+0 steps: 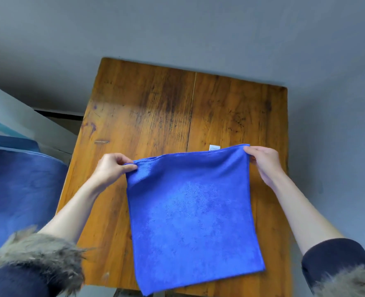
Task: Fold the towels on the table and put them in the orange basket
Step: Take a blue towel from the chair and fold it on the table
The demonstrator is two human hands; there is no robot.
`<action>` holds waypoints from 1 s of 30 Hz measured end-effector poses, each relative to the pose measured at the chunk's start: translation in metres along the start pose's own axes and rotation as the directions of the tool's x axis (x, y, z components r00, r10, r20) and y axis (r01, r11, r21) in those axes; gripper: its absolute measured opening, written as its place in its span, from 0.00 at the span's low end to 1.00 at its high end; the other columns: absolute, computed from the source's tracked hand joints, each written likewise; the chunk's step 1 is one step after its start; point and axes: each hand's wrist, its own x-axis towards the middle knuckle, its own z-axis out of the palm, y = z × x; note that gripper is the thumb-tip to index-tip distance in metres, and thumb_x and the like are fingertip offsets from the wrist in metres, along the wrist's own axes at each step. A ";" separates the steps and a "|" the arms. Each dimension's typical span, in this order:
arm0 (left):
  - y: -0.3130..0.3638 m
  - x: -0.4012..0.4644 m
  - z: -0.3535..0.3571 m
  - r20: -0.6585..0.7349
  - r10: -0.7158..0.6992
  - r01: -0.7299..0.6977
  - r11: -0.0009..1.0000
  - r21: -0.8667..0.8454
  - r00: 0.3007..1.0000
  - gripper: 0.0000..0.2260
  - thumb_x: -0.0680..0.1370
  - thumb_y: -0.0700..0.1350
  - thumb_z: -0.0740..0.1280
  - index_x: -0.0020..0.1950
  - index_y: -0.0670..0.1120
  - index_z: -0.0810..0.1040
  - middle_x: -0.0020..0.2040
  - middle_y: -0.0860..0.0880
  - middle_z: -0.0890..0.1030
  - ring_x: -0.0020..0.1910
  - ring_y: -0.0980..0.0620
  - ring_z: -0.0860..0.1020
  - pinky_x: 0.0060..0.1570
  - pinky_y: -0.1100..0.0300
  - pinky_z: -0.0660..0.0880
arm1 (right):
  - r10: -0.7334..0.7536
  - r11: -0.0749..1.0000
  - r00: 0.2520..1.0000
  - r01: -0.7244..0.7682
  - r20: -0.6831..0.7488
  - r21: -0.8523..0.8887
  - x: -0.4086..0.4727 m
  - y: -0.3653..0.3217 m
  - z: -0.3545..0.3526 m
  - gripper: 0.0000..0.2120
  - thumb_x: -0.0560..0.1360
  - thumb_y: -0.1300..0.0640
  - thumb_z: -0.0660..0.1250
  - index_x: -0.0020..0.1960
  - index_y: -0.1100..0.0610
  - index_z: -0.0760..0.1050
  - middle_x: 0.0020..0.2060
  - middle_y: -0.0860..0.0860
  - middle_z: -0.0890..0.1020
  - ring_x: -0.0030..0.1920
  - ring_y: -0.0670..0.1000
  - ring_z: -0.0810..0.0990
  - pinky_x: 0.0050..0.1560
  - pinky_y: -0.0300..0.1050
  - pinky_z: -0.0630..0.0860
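A blue towel (192,215) lies doubled over on the near half of the wooden table (155,108), its near edge hanging slightly past the table's front. A small white label pokes out at its far edge. My left hand (110,168) pinches the towel's far left corner. My right hand (263,163) pinches the far right corner. Both far corners are lifted a little off the wood, and the far edge sags between them. No orange basket is in view.
Blue and white fabric-covered furniture (16,185) stands against the table's left side. A grey floor (198,28) surrounds the table beyond and to the right. The far half of the table shows bare, stained wood.
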 end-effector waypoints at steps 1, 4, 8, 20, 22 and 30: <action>0.007 -0.006 -0.009 0.015 0.026 -0.026 0.999 -0.031 1.000 0.05 0.70 0.40 0.74 0.37 0.45 0.79 0.37 0.48 0.80 0.38 0.53 0.75 0.38 0.62 0.70 | -0.001 1.000 1.000 0.001 0.012 0.030 -0.006 -0.007 -0.007 0.04 0.75 0.62 0.66 0.44 0.59 0.80 0.43 0.53 0.82 0.45 0.50 0.80 0.45 0.40 0.76; 0.032 -0.023 -0.035 0.002 0.112 -0.111 0.988 -0.108 0.994 0.04 0.71 0.39 0.73 0.38 0.43 0.80 0.37 0.49 0.81 0.37 0.55 0.75 0.40 0.64 0.70 | -0.037 0.988 0.999 0.037 -0.003 0.152 -0.025 -0.029 -0.024 0.05 0.75 0.65 0.65 0.43 0.60 0.79 0.43 0.55 0.82 0.44 0.51 0.80 0.47 0.41 0.76; 0.066 -0.045 -0.068 -0.035 0.220 -0.223 0.956 -0.191 0.975 0.02 0.71 0.39 0.73 0.39 0.42 0.81 0.33 0.55 0.83 0.38 0.57 0.77 0.40 0.68 0.71 | -0.110 0.958 0.993 0.117 -0.039 0.261 -0.057 -0.056 -0.040 0.05 0.75 0.67 0.65 0.44 0.62 0.79 0.43 0.56 0.82 0.46 0.52 0.80 0.51 0.43 0.77; 0.168 -0.107 -0.197 -0.153 0.633 -0.647 0.759 -0.070 0.759 0.06 0.69 0.36 0.74 0.36 0.47 0.82 0.32 0.58 0.82 0.32 0.64 0.77 0.39 0.71 0.73 | -0.555 0.803 0.803 0.585 -0.218 0.110 -0.154 -0.176 -0.054 0.09 0.73 0.67 0.67 0.39 0.55 0.78 0.39 0.48 0.81 0.42 0.43 0.77 0.50 0.34 0.72; 0.176 -0.119 -0.212 -0.185 0.651 -0.675 0.722 -0.150 0.737 0.04 0.70 0.35 0.73 0.39 0.43 0.82 0.32 0.57 0.82 0.33 0.64 0.77 0.38 0.74 0.72 | -0.552 0.763 0.799 0.599 -0.239 0.241 -0.166 -0.188 -0.053 0.10 0.73 0.68 0.66 0.39 0.56 0.79 0.34 0.45 0.83 0.38 0.41 0.79 0.49 0.33 0.75; 0.189 -0.143 -0.236 -0.285 0.636 -0.696 0.628 -0.349 0.717 0.04 0.73 0.37 0.70 0.41 0.45 0.83 0.34 0.56 0.84 0.36 0.60 0.79 0.42 0.70 0.74 | -0.604 0.560 0.795 0.479 -0.064 0.676 -0.205 -0.226 -0.059 0.21 0.76 0.71 0.58 0.30 0.60 0.83 0.31 0.51 0.83 0.34 0.46 0.81 0.40 0.34 0.78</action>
